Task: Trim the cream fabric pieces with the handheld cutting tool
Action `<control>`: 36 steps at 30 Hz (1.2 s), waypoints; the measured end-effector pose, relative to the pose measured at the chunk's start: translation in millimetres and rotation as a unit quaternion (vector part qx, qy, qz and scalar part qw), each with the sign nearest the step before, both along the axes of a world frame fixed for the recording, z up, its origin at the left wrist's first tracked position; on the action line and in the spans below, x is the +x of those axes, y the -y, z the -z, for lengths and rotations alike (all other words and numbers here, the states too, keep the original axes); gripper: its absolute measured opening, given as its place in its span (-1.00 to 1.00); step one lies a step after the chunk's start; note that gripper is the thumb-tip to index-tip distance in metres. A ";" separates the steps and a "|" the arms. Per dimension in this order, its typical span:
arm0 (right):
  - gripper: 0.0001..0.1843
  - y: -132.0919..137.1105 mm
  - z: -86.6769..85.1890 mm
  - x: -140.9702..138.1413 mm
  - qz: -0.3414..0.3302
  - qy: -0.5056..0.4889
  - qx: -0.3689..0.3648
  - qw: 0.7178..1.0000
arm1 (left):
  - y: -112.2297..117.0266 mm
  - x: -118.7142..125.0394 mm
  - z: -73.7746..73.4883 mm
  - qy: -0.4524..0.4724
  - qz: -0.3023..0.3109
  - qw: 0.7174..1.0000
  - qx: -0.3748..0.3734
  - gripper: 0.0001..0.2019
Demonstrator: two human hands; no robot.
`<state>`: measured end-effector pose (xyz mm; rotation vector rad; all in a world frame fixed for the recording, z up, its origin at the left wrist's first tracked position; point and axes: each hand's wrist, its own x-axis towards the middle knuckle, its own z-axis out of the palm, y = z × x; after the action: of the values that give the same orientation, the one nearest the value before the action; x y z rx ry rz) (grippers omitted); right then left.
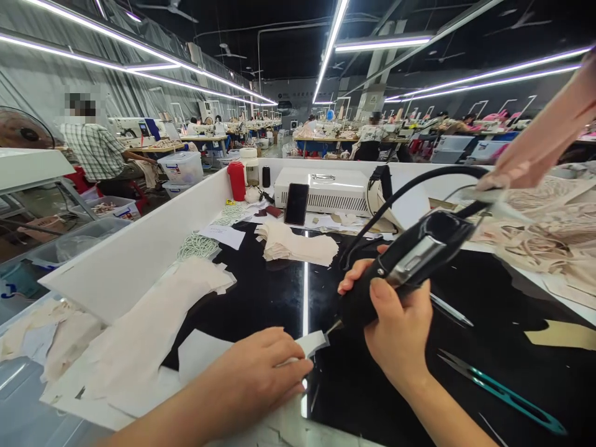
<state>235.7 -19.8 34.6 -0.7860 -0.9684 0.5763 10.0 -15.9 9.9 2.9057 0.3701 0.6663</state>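
The left hand [261,372] pinches the white strip [313,342], likely to keep it still; the right hand [400,320] grips the black tool [421,248], tip [335,326] by the strip's end.

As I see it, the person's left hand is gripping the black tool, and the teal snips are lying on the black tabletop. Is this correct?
Not quite: the head view shows the black tool in the right hand; the left hand touches a pale piece. The teal snips do lie on the black tabletop.
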 end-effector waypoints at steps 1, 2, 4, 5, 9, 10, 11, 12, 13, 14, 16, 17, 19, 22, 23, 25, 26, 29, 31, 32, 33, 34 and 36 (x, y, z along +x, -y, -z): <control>-0.67 -1.8 2.2 -1.0 -0.005 0.005 0.002 1.000 | -3.5 6.0 1.6 0.001 -0.006 1.000 0.019 -0.86; -0.69 -3.0 4.1 -2.2 -0.010 0.008 0.003 1.000 | -7.0 11.9 3.6 0.000 -0.010 0.999 0.035 -0.86; -0.71 -4.1 6.6 -5.0 -0.013 0.009 0.003 1.000 | -13.1 22.3 8.0 -0.015 -0.017 0.998 0.054 -0.85; -0.71 -4.3 7.3 -6.3 -0.014 0.008 0.003 1.000 | -15.5 26.5 10.1 -0.024 -0.021 0.998 0.059 -0.83; -0.67 -4.1 7.6 -9.5 -0.020 0.006 0.004 1.000 | -21.0 34.4 16.8 -0.054 -0.032 0.996 0.068 -0.72; -0.66 -4.0 7.3 -9.9 -0.021 0.005 0.004 1.000 | -21.3 34.3 18.1 -0.057 -0.035 0.995 0.073 -0.69; -0.65 -3.8 6.9 -10.3 -0.022 0.003 0.004 1.000 | -21.3 33.6 19.3 -0.060 -0.039 0.994 0.078 -0.66; -0.64 -3.7 6.4 -10.7 -0.022 0.001 0.002 1.000 | -21.0 32.5 20.2 -0.063 -0.045 0.994 0.082 -0.63; -0.64 -3.6 5.8 -11.0 -0.023 -0.001 -0.001 1.000 | -20.5 31.0 21.0 -0.066 -0.052 0.993 0.086 -0.61; -0.64 -3.5 5.4 -11.3 -0.024 -0.002 -0.004 1.000 | -19.9 29.4 21.6 -0.068 -0.058 0.992 0.088 -0.60; -0.65 -3.4 4.8 -11.8 -0.025 -0.002 -0.002 1.000 | -18.9 26.5 22.2 -0.071 -0.070 0.991 0.087 -0.61; -0.65 -3.4 4.7 -11.9 -0.025 -0.001 0.001 1.000 | -18.7 25.5 22.2 -0.072 -0.073 0.991 0.086 -0.62; -0.67 -3.4 5.0 -11.9 -0.023 0.003 0.005 1.000 | -18.6 24.5 22.1 -0.075 -0.076 0.991 0.083 -0.62; -0.67 -3.7 5.8 -11.4 -0.020 0.007 0.002 1.000 | -19.4 24.9 22.0 -0.080 -0.076 0.990 0.083 -0.59; -0.67 -4.0 6.0 -11.0 -0.019 0.008 0.002 1.000 | -19.7 25.2 22.2 -0.082 -0.077 0.990 0.083 -0.58; -0.67 -4.9 6.0 -10.1 -0.018 0.013 0.005 1.000 | -20.1 25.6 23.0 -0.087 -0.079 0.989 0.084 -0.58; -0.67 -5.4 5.7 -9.5 -0.016 0.013 0.007 1.000 | -20.1 25.6 23.7 -0.089 -0.080 0.989 0.085 -0.58; -0.68 -6.3 4.3 -8.6 -0.009 0.005 0.011 1.000 | -19.8 25.3 25.7 -0.089 -0.077 0.989 0.088 -0.57; -0.68 -6.0 3.6 -8.8 -0.008 -0.003 0.011 1.000 | -19.4 25.3 26.4 -0.092 -0.078 0.989 0.087 -0.56; -0.68 -5.6 3.7 -9.1 -0.011 -0.005 0.010 1.000 | -19.2 25.5 26.5 -0.094 -0.079 0.989 0.086 -0.56; -0.68 -5.3 4.1 -9.5 -0.016 -0.004 0.008 1.000 | -19.1 25.6 26.4 -0.097 -0.080 0.988 0.085 -0.56; -0.68 -5.0 4.8 -9.8 -0.021 -0.002 0.008 1.000 | -19.1 25.7 26.2 -0.098 -0.080 0.988 0.084 -0.56; -0.68 -4.9 6.7 -10.4 -0.027 0.006 0.008 1.000 | -19.4 25.8 25.6 -0.097 -0.078 0.989 0.084 -0.56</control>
<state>225.3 -14.9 27.9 -0.7508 -1.0063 0.6099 35.8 3.4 -15.7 3.1385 0.5960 0.4534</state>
